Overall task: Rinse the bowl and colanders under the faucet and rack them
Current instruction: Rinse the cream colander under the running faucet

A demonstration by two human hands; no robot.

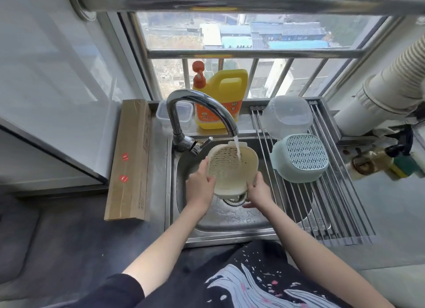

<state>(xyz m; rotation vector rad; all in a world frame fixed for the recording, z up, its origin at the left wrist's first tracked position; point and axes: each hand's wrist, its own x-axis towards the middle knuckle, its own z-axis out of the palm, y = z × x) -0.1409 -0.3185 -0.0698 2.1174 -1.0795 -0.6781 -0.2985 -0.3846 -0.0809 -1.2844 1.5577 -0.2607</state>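
**Two Pieces Racked, One Colander Under the Stream**

Two items already lay upside down on the roll-up drying rack [326,206] to the right of the sink [230,220]: a clear plastic bowl [286,116] at the far end and a pale green colander [300,158] just nearer, touching or almost touching it. Inverted like that, they would shed water through the rack's bars, which is probably why they were set so.

The third piece, a cream colander [231,169], was held over the sink basin directly beneath the faucet [200,114]. The left hand [201,183] gripped its left rim with fingers curled over the edge, and the right hand [258,188] clasped the near-right rim, thumb on the outside. It was tipped, its open mouth facing up and toward the person, so the running water [238,150] struck the perforated inner wall at the far right. Its long axis ran from the small far handle tab toward the near edge above the drain [234,198]. The tilt seemed chosen to let water run through the holes and fall into the drain.

On the far ledge stood a yellow detergent jug [220,100] and a small clear container [184,114]; a long cardboard box [131,160] lay along the left of the sink.

Judging by this, only the last colander remained to be racked.
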